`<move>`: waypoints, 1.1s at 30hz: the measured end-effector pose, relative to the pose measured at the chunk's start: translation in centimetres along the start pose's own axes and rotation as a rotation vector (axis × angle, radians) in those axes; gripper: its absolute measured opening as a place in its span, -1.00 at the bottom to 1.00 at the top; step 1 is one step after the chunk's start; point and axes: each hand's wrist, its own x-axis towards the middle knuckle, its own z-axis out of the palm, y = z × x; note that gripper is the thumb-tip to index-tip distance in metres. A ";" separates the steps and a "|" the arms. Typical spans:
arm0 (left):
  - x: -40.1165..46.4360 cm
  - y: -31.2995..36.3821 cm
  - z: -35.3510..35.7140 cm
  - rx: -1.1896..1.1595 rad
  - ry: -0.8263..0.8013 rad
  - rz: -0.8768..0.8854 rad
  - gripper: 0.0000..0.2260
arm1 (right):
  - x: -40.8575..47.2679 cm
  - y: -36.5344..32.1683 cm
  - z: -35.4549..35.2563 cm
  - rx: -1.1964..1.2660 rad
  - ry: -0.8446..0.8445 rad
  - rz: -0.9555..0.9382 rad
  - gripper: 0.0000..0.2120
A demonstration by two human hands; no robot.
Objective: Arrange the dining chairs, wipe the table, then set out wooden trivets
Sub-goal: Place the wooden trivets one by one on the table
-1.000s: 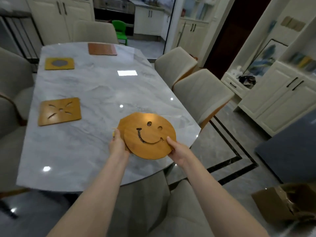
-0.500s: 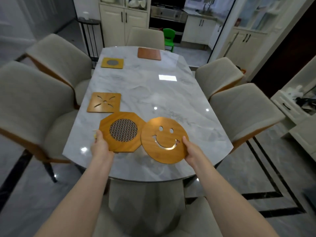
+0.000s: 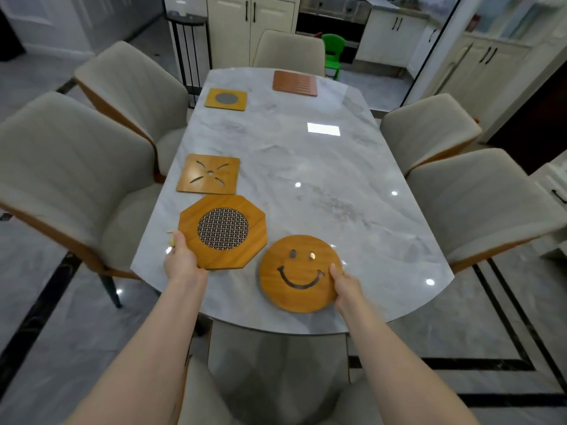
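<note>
Both hands are on trivets at the near end of the marble table. The left hand pinches the octagonal mesh trivet at its near-left edge, thumb on top, and that trivet sits by the table's left edge. The right hand grips the round smiley trivet at its right rim, close to the near edge (whether it lies flat or is a touch lifted, I cannot tell). The two trivets lie side by side, just apart, octagon farther in and to the left.

Everything turns on the smiley: it lies left of the right hand's grip, and the bare marble opens away to the right and far side, so that hand is the one placed to carry it.

Down the left edge, the square slotted trivet lies just beyond the octagon, then the yellow square trivet; the reddish slatted trivet is at the far end. Upholstered chairs ring the table, and nothing lies on the right half.
</note>
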 end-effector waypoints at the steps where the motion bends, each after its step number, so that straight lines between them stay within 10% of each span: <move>1: 0.2 -0.2 0.1 0.005 -0.007 0.002 -0.58 | 0.1 0.2 0.4 -0.015 0.004 0.003 -0.73; 10: 1.5 -1.6 0.6 0.132 -0.037 0.045 -0.58 | 1.3 0.7 2.8 -0.259 0.125 -0.154 -0.77; 15: 2.3 -1.6 0.7 0.124 -0.036 0.038 -0.52 | 1.0 1.0 2.5 -0.848 0.286 -0.458 -0.52; 23: 1.8 -1.7 1.1 0.096 -0.066 -0.030 -0.59 | -1.0 4.4 2.7 -1.351 -0.292 -0.786 -0.19; 33: 2.3 -2.6 0.6 0.087 -0.116 -0.039 -0.63 | -1.1 4.4 2.9 -1.518 -0.319 -0.714 -0.24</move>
